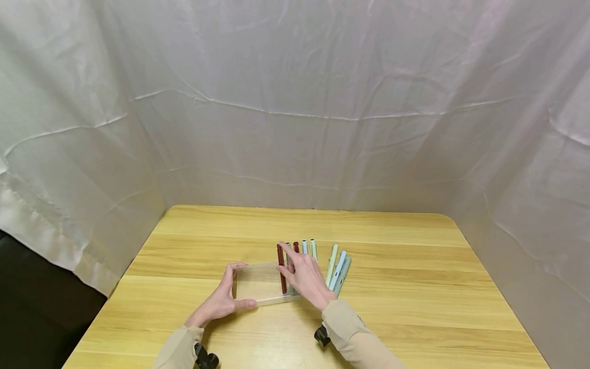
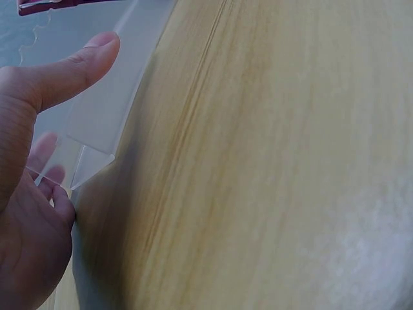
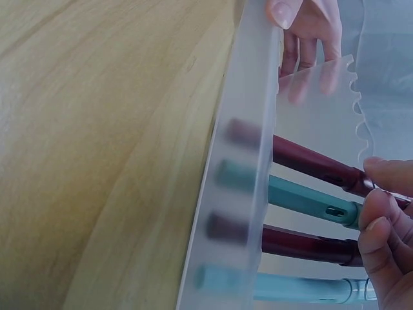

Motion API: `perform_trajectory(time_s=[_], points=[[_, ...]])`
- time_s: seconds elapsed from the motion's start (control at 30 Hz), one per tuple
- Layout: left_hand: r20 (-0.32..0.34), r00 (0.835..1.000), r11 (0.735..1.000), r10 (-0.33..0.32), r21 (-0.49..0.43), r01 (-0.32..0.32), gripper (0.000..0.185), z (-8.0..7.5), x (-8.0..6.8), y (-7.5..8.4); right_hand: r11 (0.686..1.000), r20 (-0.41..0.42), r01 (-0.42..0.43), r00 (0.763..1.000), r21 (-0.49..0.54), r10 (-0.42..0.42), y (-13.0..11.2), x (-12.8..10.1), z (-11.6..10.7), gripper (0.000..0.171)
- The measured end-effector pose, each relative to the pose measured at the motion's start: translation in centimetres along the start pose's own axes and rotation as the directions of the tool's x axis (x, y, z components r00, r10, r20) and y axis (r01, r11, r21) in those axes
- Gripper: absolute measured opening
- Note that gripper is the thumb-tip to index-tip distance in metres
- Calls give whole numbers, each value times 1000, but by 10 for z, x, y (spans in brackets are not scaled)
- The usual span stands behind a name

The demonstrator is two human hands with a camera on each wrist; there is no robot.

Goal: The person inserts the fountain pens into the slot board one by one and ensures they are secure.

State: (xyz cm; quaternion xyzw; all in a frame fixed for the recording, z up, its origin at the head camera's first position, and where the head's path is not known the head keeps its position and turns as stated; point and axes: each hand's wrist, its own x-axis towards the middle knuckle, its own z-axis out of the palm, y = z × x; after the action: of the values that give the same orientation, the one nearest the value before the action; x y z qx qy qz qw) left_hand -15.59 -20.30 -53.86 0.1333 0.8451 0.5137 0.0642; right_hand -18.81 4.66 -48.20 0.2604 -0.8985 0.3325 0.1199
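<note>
A clear plastic box (image 1: 258, 287) lies on the wooden table (image 1: 415, 287). My left hand (image 1: 237, 287) grips its left end, thumb (image 2: 71, 68) on the near wall (image 2: 119, 97) and fingers over the far edge. Several pens lie side by side in the box's right part: a dark red pen (image 3: 310, 161), a teal pen (image 3: 303, 197), another dark red one (image 3: 303, 242) and a light blue one (image 3: 303, 289). My right hand (image 1: 286, 260) pinches the leftmost dark red pen (image 1: 281, 269), with its fingers (image 3: 381, 216) curled over the pen ends.
Three pale pens (image 1: 338, 269), green and blue, lie fanned on the table just right of the box. White cloth (image 1: 295, 128) walls the table at the back and sides. A dark gap (image 1: 37, 307) shows past the table's left edge.
</note>
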Motion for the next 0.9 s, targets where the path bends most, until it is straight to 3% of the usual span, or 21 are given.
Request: perform_trajectory(time_s=[0.5, 0.73, 0.9], points=[[0, 1000, 1000, -12, -5, 12, 94, 0, 0, 0, 1000, 11, -7, 1000, 5, 7, 1, -1, 1, 63], [5, 1000, 1000, -20, -9, 20, 96, 0, 0, -1, 988, -33, -45, 998, 146, 50, 5, -12, -9, 68], [10, 999, 999, -40, -15, 40, 99, 0, 1, -3, 947, -96, -155, 977, 282, 189, 21, -27, -21, 64]])
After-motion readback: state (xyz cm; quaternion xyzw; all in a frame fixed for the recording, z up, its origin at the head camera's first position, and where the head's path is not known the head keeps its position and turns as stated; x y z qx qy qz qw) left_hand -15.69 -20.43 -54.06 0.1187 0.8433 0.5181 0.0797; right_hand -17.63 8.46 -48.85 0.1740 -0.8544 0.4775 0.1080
